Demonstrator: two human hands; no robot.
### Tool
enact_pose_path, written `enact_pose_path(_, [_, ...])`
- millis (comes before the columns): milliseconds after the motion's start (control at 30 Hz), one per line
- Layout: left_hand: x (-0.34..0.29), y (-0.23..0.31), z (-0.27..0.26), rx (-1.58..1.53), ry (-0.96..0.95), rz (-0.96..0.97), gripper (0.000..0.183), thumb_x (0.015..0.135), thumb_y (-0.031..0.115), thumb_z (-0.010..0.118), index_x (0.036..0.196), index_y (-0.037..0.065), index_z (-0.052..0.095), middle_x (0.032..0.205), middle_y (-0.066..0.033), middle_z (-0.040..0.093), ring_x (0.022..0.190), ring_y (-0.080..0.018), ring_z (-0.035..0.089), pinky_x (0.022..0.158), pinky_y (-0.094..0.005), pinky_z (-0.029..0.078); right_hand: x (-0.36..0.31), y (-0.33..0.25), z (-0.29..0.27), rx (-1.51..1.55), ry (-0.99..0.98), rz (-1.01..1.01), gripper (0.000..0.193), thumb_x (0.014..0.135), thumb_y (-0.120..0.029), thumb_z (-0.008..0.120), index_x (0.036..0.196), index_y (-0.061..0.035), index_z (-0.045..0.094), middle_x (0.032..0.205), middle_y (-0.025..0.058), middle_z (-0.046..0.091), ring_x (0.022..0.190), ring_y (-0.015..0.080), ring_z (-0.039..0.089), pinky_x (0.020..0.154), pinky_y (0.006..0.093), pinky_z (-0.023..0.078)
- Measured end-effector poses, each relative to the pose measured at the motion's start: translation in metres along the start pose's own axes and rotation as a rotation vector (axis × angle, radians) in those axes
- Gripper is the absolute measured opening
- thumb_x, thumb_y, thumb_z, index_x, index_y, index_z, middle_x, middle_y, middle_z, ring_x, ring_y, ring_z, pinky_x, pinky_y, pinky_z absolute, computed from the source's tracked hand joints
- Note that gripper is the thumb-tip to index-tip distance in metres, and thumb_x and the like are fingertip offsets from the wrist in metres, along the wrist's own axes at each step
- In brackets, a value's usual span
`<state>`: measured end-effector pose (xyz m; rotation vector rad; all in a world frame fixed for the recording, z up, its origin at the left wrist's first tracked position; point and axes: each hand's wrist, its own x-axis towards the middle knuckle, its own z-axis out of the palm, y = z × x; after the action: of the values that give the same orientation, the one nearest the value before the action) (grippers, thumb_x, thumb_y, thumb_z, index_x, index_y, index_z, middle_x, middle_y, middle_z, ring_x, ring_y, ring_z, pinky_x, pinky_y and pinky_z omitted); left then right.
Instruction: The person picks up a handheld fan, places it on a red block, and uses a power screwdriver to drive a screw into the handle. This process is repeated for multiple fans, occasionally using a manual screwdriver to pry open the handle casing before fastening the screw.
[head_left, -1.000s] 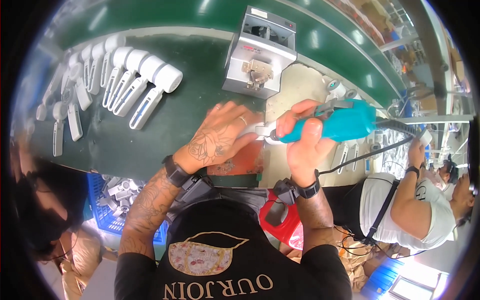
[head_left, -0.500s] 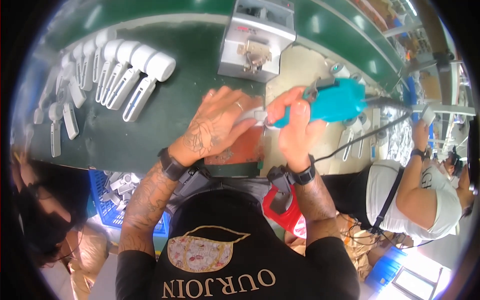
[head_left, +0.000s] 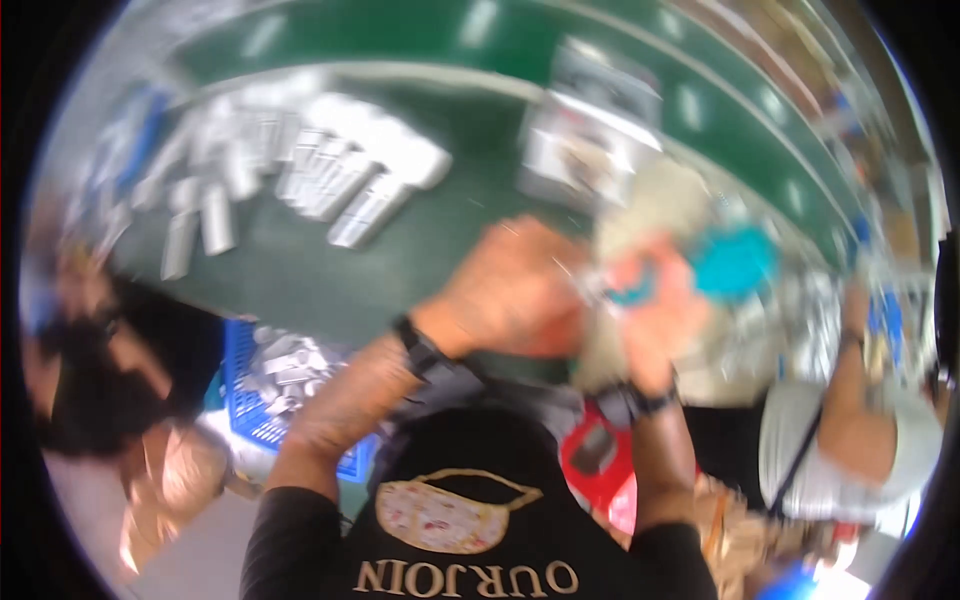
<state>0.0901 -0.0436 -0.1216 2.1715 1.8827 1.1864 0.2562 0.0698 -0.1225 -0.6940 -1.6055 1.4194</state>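
Note:
My right hand (head_left: 668,305) is wrapped round a teal electric screwdriver (head_left: 738,262), its tip pointing left toward my other hand. My left hand (head_left: 510,292) is closed, and at its fingers a small white plastic part (head_left: 592,284) shows, close to the tool's tip. Motion blur hides whether tip and part touch. To the left of my left hand, several white handled pieces with round heads (head_left: 375,205) lie in rows on the dark green table (head_left: 455,190).
A silver-grey machine (head_left: 585,140) stands beyond my hands. Below the table's edge at left is a blue basket (head_left: 240,385) of white-grey parts. A red container (head_left: 598,465) sits beside my lap. People are at both sides, one in a white top (head_left: 815,450).
The whole view has shifted, so table things appear farther right and slightly lower. Both hands stay close together with screwdriver and white part. The picture is now much more blurred.

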Motion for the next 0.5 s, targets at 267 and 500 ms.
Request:
enact_pose_path(267, [-0.064, 0.001, -0.083, -0.186, 0.407, -0.530, 0.035, 0.086, 0.022, 0.076, 0.112, 0.002, 0.066, 0.109, -0.0171, 0.069, 0.104, -0.0315, 0.067, 0.086, -0.0398, 0.055, -0.042, -0.094, 0.004, 0.427, -0.012, -0.308, 0.054, 0.098, -0.060, 0.050, 0.096, -0.0068, 0.047, 0.063, -0.0001, 0.040, 0.050, 0.0101, 0.038, 0.048, 0.0235, 0.031])
enact_pose_path(500, [-0.193, -0.107, -0.225, -0.641, 1.365, -0.817, 0.032, 0.095, 0.015, 0.068, 0.121, 0.000, 0.056, 0.113, -0.0082, 0.066, 0.099, -0.0161, 0.064, 0.085, -0.0272, 0.050, -0.058, -0.067, -0.002, 0.319, -0.031, -0.164, 0.056, 0.096, -0.061, 0.053, 0.098, -0.0054, 0.046, 0.063, 0.0020, 0.042, 0.050, 0.0112, 0.039, 0.048, 0.0246, 0.032])
